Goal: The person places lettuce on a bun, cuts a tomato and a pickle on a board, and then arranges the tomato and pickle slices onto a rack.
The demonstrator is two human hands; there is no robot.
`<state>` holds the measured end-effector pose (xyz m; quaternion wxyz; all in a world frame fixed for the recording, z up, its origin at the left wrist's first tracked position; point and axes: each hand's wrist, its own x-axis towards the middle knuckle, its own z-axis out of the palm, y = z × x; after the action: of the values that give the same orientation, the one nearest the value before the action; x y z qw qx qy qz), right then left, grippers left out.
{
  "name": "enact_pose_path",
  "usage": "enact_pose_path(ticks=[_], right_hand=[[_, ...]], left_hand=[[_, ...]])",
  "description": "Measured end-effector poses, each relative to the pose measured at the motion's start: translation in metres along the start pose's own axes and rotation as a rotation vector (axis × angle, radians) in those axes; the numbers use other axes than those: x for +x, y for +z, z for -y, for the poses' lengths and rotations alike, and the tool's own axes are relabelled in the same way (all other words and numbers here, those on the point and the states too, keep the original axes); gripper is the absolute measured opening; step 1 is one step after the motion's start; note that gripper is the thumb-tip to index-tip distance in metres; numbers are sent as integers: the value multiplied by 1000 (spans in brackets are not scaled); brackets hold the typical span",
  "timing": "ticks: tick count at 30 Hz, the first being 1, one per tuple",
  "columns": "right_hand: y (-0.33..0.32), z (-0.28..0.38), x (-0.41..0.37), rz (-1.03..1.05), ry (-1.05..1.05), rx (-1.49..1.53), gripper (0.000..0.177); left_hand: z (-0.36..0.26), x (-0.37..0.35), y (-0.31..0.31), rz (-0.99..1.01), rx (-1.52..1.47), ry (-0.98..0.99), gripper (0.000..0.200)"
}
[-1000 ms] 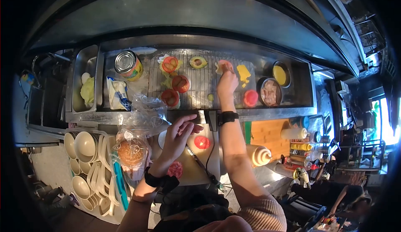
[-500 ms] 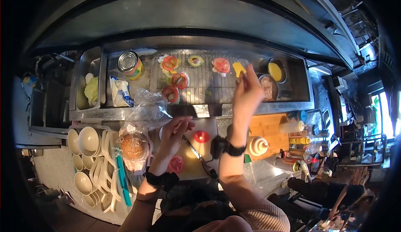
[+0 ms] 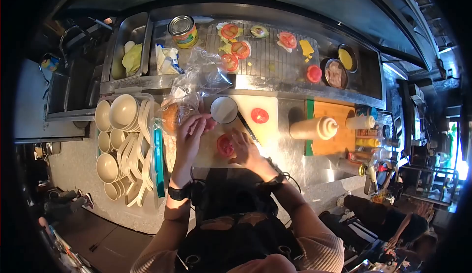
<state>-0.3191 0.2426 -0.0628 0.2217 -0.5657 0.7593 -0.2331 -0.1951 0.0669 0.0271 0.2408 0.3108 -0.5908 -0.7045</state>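
My right hand (image 3: 250, 154) is low over the pale cutting board (image 3: 268, 106), fingers spread at the edge of a tomato slice (image 3: 225, 146). To the left, my left hand (image 3: 191, 134) hovers beside a plastic-bagged bun (image 3: 170, 118), its fingers loosely curved and nothing visible in them. A second tomato slice (image 3: 259, 115) lies farther right on the board. Between the two slices is a long, narrow knife-like tool (image 3: 249, 129), partly covered by my right hand. A white round dish with a dark rim (image 3: 224, 109) stands at the board's back.
Behind, a wire rack (image 3: 268, 51) carries tomato-topped stacks, half an avocado (image 3: 259, 31) and yellow slices (image 3: 307, 48). A red tomato piece (image 3: 313, 74) sits by a meat dish (image 3: 336, 74). Stacked bowls (image 3: 124, 110) stand left; squeeze bottles (image 3: 314, 128) and a wooden board (image 3: 334, 147) right.
My right hand has come down from the rack's right side to the tomato slice. A red tomato piece now shows near the meat dish. The camera view has shifted.
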Motion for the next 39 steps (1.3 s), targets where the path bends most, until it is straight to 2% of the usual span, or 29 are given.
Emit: enact_pose_path(ticks=[4, 5, 8, 9, 12, 13, 15, 16, 17, 19, 21, 24, 25, 28, 30, 32, 36, 39], right_hand=[[44, 7, 5, -154, 12, -280, 91], [46, 5, 7, -104, 16, -239, 83], [43, 6, 18, -14, 107, -89, 78], [44, 5, 20, -37, 130, -55, 71], [34, -15, 21, -155, -67, -406, 57], [4, -1, 26, -409, 91, -44, 41], [-44, -27, 52, -513, 288, 22, 33], [-88, -10, 66, -724, 334, -24, 33], [-102, -40, 83, -941, 292, -198, 39], [-135, -79, 114, -1035, 479, -415, 43], [-146, -119, 140, -951, 681, -479, 46], [-147, -160, 163, -732, 822, -484, 50], [-148, -163, 166, -639, 870, -417, 56], [-136, -142, 144, -831, 654, -524, 56], [-136, -99, 115, -913, 520, -276, 55], [-112, -64, 70, -901, 346, -193, 52], [-55, -27, -26, -447, 411, -177, 49], [-26, -23, -71, -250, 594, -190, 52]], left_hand=[[-1, -13, -7, 25, 13, 22, 23], [1, -14, -9, 28, 9, 12, 23], [1, -16, -10, 34, 22, 8, 23], [1, -15, -11, 34, 32, 13, 22], [-4, -20, -11, 9, -18, -36, 22], [-6, -21, -10, -5, -50, -61, 22], [2, -20, -16, -8, -60, -22, 21], [7, -21, -18, -12, -64, -6, 21], [10, -21, -18, -22, -77, -13, 22], [11, -24, -14, -7, -33, -18, 22], [14, -28, -8, 22, -3, -33, 23], [25, -26, 3, 105, 118, -65, 22], [38, -23, 6, 134, 91, -72, 20], [57, -13, 20, 203, 189, -58, 20], [66, -5, 30, 245, 171, -46, 20], [71, 5, 38, 284, 165, -53, 20], [62, 16, 45, 293, 169, -75, 19], [58, 32, 55, 259, 190, -15, 17]])
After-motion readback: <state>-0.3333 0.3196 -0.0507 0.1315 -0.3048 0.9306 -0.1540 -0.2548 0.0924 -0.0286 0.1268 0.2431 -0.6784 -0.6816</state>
